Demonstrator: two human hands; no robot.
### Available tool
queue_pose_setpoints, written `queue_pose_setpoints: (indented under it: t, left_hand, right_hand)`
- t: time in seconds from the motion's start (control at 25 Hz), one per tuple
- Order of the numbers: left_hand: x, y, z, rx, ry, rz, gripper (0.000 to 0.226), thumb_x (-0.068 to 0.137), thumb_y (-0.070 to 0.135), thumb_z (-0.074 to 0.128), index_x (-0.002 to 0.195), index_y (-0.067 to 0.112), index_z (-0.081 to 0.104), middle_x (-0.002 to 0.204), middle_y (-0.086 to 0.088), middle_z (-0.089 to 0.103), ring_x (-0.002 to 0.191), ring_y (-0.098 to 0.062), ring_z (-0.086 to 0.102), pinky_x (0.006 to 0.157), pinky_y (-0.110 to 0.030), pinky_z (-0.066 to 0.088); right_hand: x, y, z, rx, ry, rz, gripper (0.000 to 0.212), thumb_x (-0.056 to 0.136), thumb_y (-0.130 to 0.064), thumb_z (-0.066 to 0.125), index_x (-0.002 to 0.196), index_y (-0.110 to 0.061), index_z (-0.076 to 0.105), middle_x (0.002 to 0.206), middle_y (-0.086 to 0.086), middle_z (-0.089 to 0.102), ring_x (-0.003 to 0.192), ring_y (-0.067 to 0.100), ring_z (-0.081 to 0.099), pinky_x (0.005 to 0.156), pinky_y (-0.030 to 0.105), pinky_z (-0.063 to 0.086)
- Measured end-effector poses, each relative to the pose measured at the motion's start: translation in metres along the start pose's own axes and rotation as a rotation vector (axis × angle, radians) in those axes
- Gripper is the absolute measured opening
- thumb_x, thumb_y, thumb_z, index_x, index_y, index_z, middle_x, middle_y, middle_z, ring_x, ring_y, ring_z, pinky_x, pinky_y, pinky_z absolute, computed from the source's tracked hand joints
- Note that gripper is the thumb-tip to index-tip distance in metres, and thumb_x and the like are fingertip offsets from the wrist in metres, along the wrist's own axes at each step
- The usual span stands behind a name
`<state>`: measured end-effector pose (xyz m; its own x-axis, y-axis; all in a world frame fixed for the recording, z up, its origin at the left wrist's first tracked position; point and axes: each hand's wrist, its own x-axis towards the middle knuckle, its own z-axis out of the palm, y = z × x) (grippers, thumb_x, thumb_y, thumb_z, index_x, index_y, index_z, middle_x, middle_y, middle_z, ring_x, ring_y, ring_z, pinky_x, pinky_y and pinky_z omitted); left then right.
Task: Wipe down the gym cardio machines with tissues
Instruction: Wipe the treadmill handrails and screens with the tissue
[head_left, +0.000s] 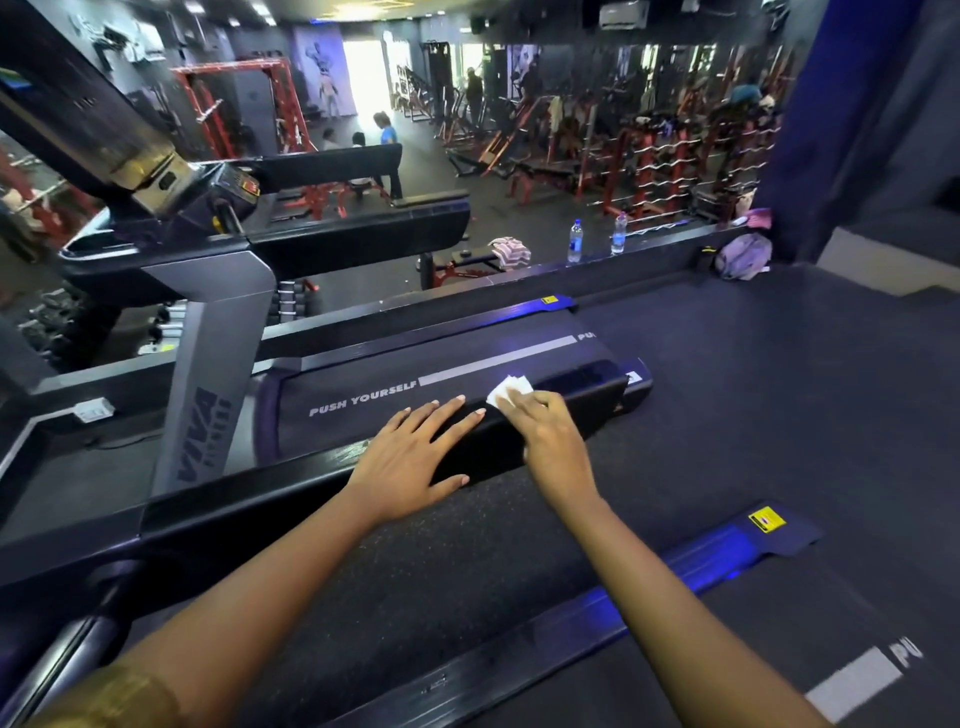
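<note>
I am looking down along two bare forearms to the black padded handrail (587, 400) of a treadmill. My left hand (415, 457) is lying flat on the rail, fingers straight and spread, holding nothing. Just beside it, my right hand (545, 431) is pressing a white tissue (506, 389) onto the top of the same rail. The fingers are lying close together over it, and the tissue's corner is showing past the fingertips. I cannot see the thumb.

Beyond the rail, a dark belt (363, 415) printed PUSH YOURSELF is stretching away beside a grey upright (208, 395) marked VIVA. Dark speckled rubber floor (779, 389) is spreading to the right. Farther off, two water bottles (574, 241) and a purple backpack (743, 255) are sitting on a ledge, and red weight racks (649, 161) are filling the room behind.
</note>
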<state>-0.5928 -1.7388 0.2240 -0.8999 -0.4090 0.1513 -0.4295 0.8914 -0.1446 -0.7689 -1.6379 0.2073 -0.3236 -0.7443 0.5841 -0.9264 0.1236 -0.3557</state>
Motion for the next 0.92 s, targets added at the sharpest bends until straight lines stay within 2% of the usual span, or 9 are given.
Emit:
queue_pose_setpoints:
  t: [0.08,0.16,0.28,0.36,0.52,0.6,0.68,0.8,0.92]
  left_hand:
    - [0.0,-0.001,0.002,-0.005,0.006,0.001,0.074,0.087,0.064,0.026,0.15,0.032,0.004,0.157,-0.003,0.026,0.137,-0.028,0.037,0.111,-0.044,0.031]
    - [-0.001,0.0,0.002,-0.017,0.014,0.001,0.074,0.086,0.065,0.023,0.15,0.033,0.003,0.158,-0.002,0.023,0.138,-0.027,0.036,0.111,-0.042,0.03]
    - [-0.001,-0.002,0.002,-0.015,0.018,0.004,0.074,0.086,0.066,0.021,0.15,0.034,0.002,0.158,-0.002,0.023,0.138,-0.026,0.036,0.111,-0.041,0.03]
    - [-0.001,-0.002,0.003,-0.006,0.026,0.011,0.074,0.087,0.065,0.025,0.15,0.033,0.005,0.156,-0.003,0.028,0.134,-0.027,0.041,0.108,-0.042,0.034]
    - [0.001,-0.004,0.005,-0.01,0.035,0.026,0.074,0.087,0.064,0.031,0.151,0.032,0.013,0.153,-0.004,0.033,0.131,-0.029,0.046,0.104,-0.045,0.039]
    - [0.001,-0.005,0.005,-0.022,0.029,0.03,0.074,0.086,0.064,0.031,0.151,0.032,0.013,0.154,-0.003,0.032,0.131,-0.029,0.045,0.104,-0.044,0.039]
    - [0.001,-0.006,0.004,-0.027,0.027,0.035,0.075,0.086,0.064,0.031,0.151,0.032,0.013,0.155,-0.003,0.03,0.132,-0.029,0.044,0.105,-0.044,0.039]
    - [0.0,-0.007,0.003,-0.025,0.016,0.037,0.075,0.086,0.066,0.028,0.151,0.034,0.008,0.156,-0.002,0.026,0.135,-0.027,0.039,0.107,-0.044,0.035]
    - [0.0,-0.007,0.004,-0.027,0.014,0.037,0.076,0.085,0.066,0.026,0.15,0.035,0.001,0.157,-0.001,0.023,0.137,-0.026,0.036,0.109,-0.044,0.032]
  right_hand:
    - [0.001,0.003,0.0,-0.028,0.003,-0.049,0.057,0.077,-0.013,0.024,0.116,-0.009,0.066,0.11,0.01,0.066,0.102,0.021,0.053,0.078,0.029,0.052]
    - [0.01,0.023,-0.008,-0.039,0.035,0.039,0.057,0.08,-0.013,0.023,0.119,-0.009,0.064,0.116,0.01,0.064,0.106,0.023,0.052,0.087,0.03,0.049]
    - [0.021,0.058,-0.012,-0.05,0.041,0.174,0.049,0.082,0.011,0.042,0.125,-0.008,0.059,0.125,0.012,0.059,0.116,0.025,0.047,0.095,0.032,0.044]
    - [0.022,0.072,-0.012,-0.011,0.117,0.268,0.054,0.078,0.019,0.046,0.124,-0.007,0.059,0.126,0.012,0.058,0.118,0.023,0.046,0.099,0.021,0.035]
    - [0.01,0.074,-0.004,0.206,0.444,0.531,0.056,0.072,0.027,0.044,0.116,-0.001,0.064,0.12,0.016,0.062,0.108,0.024,0.052,0.096,-0.001,0.022]
    - [-0.001,0.063,0.01,0.281,0.573,0.563,0.05,0.074,0.025,0.047,0.117,0.002,0.062,0.117,0.018,0.063,0.102,0.023,0.054,0.099,0.003,0.028]
    - [-0.01,0.049,0.026,0.342,0.611,0.582,0.048,0.078,0.02,0.047,0.122,0.004,0.057,0.12,0.021,0.06,0.107,0.023,0.056,0.102,0.012,0.033]
    - [-0.022,0.025,0.058,0.397,0.768,0.604,0.042,0.079,0.015,0.046,0.118,0.005,0.058,0.113,0.02,0.064,0.104,0.019,0.057,0.099,0.007,0.034]
    - [-0.043,0.002,0.08,0.423,0.732,0.596,0.047,0.075,0.018,0.048,0.118,0.003,0.059,0.117,0.017,0.063,0.108,0.016,0.053,0.1,0.009,0.035]
